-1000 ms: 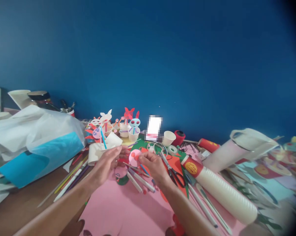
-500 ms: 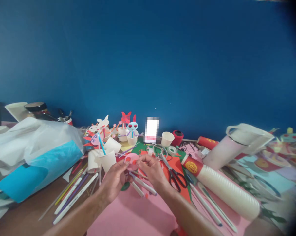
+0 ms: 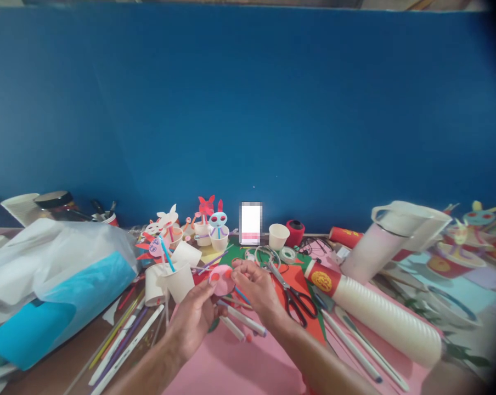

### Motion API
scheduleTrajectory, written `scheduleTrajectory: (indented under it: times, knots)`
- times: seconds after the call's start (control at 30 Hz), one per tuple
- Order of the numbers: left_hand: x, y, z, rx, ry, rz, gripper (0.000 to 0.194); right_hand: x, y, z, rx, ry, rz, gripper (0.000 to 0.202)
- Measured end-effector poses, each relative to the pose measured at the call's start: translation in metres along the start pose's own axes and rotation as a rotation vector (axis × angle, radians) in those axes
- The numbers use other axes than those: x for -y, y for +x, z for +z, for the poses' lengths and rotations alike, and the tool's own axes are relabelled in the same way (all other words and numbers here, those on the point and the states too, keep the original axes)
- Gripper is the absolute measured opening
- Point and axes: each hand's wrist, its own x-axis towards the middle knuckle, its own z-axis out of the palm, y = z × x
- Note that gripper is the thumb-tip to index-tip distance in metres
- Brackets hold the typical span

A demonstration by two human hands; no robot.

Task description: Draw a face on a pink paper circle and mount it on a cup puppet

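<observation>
A pink paper disc with two red oval spots is held up over the pink sheet. My left hand pinches its lower left edge between thumb and fingers. At the disc's right edge is my right hand, fingers pressed together beside the right red spot; whether they grip anything is hidden. White markers lie just under my hands. Black-handled scissors rest on red paper right of my right hand. A white cup with a blue straw stands left of the disc.
Paper-cup figures stand at the back, near a bright phone screen. A long stack of cups and a pitcher are at right. Plastic-wrapped blue material and several pens lie left.
The camera view has tilted up slightly, so the tabletop sits lower. My right fingers have shifted slightly at the disc's right edge, showing more of the right red spot.
</observation>
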Motion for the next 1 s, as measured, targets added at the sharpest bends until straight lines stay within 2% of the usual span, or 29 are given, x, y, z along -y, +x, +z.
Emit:
scheduleTrajectory:
  times: [0.1,0.37,0.43,0.57,0.63,0.77,0.83,0.9,1.0]
  knots:
    - [0.000,0.000,0.000,0.033,-0.001,0.000,0.015,0.002,-0.001,0.001,-0.007,0.004,-0.006,0.016]
    - [0.000,0.000,0.000,0.023,-0.009,0.021,0.013,0.004,-0.004,0.003,-0.029,0.132,0.046,0.016]
    - [0.000,0.001,0.000,-0.010,-0.006,0.011,0.013,0.006,-0.004,0.003,-0.029,0.190,0.051,0.017]
    - [-0.001,0.005,-0.004,-0.155,0.054,0.015,0.018,0.011,-0.005,0.001,-0.038,0.235,0.031,0.018]
    - [-0.002,0.008,-0.007,-0.189,0.138,0.049,0.025,0.012,-0.005,0.000,-0.022,0.229,0.023,0.018]
    - [-0.009,0.010,-0.015,-0.246,0.394,0.121,0.062,0.011,-0.004,0.000,0.039,0.233,-0.006,0.019]
    - [-0.012,0.008,-0.018,-0.267,0.543,0.206,0.071,0.010,-0.004,-0.001,0.076,0.226,-0.001,0.020]
    - [-0.015,0.005,-0.019,-0.250,0.683,0.289,0.064,0.009,-0.003,-0.002,0.121,0.228,0.016,0.019]
    - [-0.018,0.001,-0.016,-0.236,0.812,0.339,0.038,0.011,-0.002,-0.005,0.185,0.179,0.013,0.015]
